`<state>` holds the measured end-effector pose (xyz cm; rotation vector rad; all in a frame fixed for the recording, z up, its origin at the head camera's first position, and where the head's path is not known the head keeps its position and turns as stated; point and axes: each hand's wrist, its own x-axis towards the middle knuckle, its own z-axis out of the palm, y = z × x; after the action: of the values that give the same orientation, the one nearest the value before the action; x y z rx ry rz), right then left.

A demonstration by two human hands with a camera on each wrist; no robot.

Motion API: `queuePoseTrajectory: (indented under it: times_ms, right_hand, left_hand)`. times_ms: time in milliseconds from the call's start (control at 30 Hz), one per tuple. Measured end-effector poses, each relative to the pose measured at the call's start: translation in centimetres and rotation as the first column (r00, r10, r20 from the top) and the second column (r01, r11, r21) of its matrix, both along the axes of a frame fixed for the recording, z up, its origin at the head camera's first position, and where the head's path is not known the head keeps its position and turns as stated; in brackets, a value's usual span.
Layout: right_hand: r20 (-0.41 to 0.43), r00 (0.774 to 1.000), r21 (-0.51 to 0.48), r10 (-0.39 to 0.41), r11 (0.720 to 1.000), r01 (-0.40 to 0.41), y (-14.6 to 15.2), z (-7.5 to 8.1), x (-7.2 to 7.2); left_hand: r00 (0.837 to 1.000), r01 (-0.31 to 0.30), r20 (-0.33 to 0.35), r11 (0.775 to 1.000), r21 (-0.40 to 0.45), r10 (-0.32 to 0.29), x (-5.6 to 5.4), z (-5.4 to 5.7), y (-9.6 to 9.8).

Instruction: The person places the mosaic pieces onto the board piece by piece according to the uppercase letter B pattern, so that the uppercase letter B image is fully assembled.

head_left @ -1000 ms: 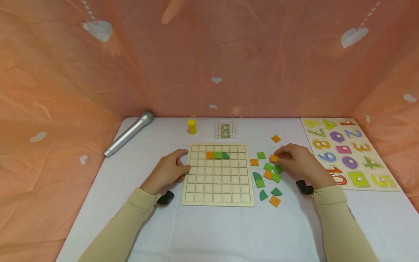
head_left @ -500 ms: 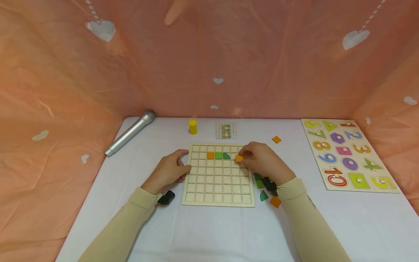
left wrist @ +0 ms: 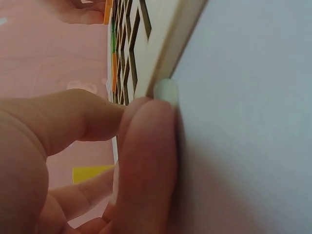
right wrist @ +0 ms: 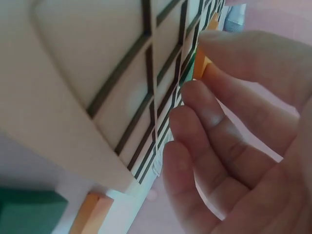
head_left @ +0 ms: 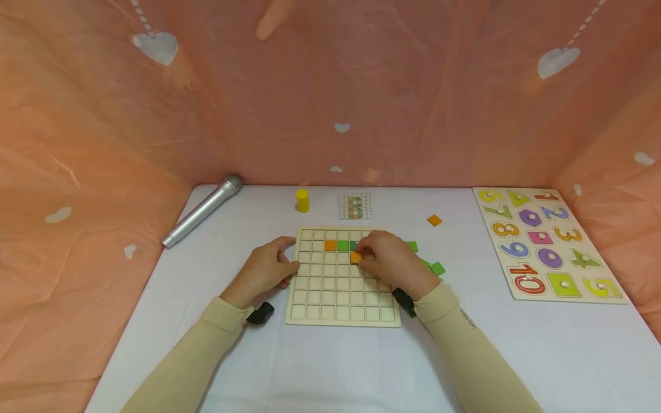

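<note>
My right hand (head_left: 395,261) pinches an orange square tile (head_left: 356,257) between thumb and fingertips, close over the wooden grid board (head_left: 330,318). That tile sits just below the dark green quarter-circle piece (head_left: 353,245), which the fingers partly cover. To its left in the same row lie a light green square (head_left: 343,245) and another orange square (head_left: 330,245). My left hand (head_left: 260,267) rests at the board's left edge, thumb and fingertips touching the rim. In the left wrist view, a finger (left wrist: 146,146) lies along the board's side at the tabletop.
Loose green tiles (head_left: 437,268) lie right of the board, partly hidden by my right forearm. One orange tile (head_left: 435,220) lies farther back. Behind the board are a pattern card (head_left: 355,206) and a yellow cylinder (head_left: 302,201). A microphone (head_left: 203,211) is left, a number puzzle (head_left: 549,246) right.
My right hand has picked an orange square from the loose tiles and carried it left over the board, under the quarter-circle piece. The left hand has stayed at the board's edge.
</note>
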<state>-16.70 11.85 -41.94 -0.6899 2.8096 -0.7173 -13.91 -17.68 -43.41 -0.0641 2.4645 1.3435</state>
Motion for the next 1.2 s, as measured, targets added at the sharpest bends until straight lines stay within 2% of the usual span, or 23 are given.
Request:
queuePoseTrajectory:
  times_ms: [133,300,567,833,1200]
  right_hand:
    - [-0.037,0.999,0.02,0.004,1.0,-0.003,-0.16,-0.18,0.08]
    - [-0.042,0.999,0.018,0.003,1.0,-0.002,-0.32,-0.23,0.12]
    - [-0.058,0.998,0.026,0.002,1.0,-0.001,-0.4,-0.37,0.15]
    - [-0.051,0.999,0.032,-0.009,0.999,0.011,-0.28,-0.35,-0.03]
    - [-0.017,0.999,0.03,-0.028,0.999,0.028,-0.32,-0.35,0.05]
  left_hand:
    - [1.0,-0.006,0.007,1.0,0.011,0.006,0.0,-0.12,0.02]
    - [1.0,-0.003,0.001,1.0,0.009,0.003,-0.01,-0.19,0.0]
    - [1.0,0.015,-0.016,0.999,-0.039,-0.016,-0.15,-0.14,-0.05]
    - [0.999,0.022,-0.025,0.997,-0.071,-0.024,-0.4,-0.09,-0.01]
    - [1.0,0.009,-0.004,0.998,-0.06,-0.009,-0.45,-0.23,-0.05]
